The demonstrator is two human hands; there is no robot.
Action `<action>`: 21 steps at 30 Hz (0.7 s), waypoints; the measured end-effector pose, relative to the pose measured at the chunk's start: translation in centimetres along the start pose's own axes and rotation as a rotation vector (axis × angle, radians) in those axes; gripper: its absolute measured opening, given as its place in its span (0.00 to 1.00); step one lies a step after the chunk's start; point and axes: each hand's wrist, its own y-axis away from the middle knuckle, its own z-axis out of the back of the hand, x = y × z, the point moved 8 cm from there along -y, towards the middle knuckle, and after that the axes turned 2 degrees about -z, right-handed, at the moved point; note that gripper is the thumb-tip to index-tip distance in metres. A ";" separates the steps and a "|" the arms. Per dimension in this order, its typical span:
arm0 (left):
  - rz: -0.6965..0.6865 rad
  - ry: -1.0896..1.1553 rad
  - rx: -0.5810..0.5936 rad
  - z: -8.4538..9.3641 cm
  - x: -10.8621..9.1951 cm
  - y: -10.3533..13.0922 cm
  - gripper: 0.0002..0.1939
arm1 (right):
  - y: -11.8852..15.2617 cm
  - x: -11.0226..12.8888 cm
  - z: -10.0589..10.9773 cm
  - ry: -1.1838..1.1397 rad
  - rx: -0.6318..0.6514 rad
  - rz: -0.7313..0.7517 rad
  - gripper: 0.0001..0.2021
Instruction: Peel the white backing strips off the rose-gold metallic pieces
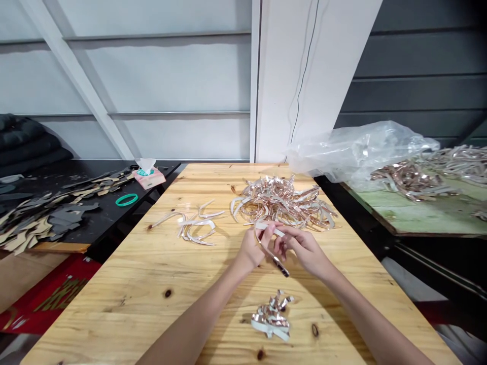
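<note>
head view: both hands meet over the middle of the table point(152, 304), raised a little off the wood, so the work happens in the air, not on the surface.

left hand point(254, 249) is curled, fingers pressed together around one strip point(271, 253). the strip's pale end sticks up past the fingertips, the shiny dark end hangs down toward the near edge. grip looks like an anchor: it holds the piece steady.

right hand point(302, 248) is curled too, fingertips pinching the same strip at its upper end, touching the left fingers. looks like the two hands work the strip against each other, maybe peeling or separating a layer. can't tell which.

big pile of rose-gold strips point(283, 203) sits toward the far edge, just beyond the hands, within easy reach, so it reads as stock.

small set of pale curved pieces point(196, 225) lies left of the big pile, apart from it, spread flat, kept separate from the shiny ones.

small crumpled heap point(272, 319) sits near the near edge, directly below the hands, where dropped bits would land.

off this table: clear plastic bag point(357, 152) and more strips on the green table to the right, dark cut pieces, a green ring point(127, 199) and a tissue box point(149, 177) on the black table to the left.
</note>
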 end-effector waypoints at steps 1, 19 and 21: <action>0.009 0.025 0.009 -0.2 0.0 0.1 0.27 | 0.0 0.1 -0.1 -0.010 0.009 0.010 0.16; -0.054 0.014 0.045 -1.6 0.9 0.8 0.28 | -0.1 0.4 0.0 -0.057 -0.029 0.043 0.13; -0.079 -0.024 0.028 -1.4 0.8 0.8 0.27 | -0.1 0.1 0.0 -0.071 -0.024 0.044 0.12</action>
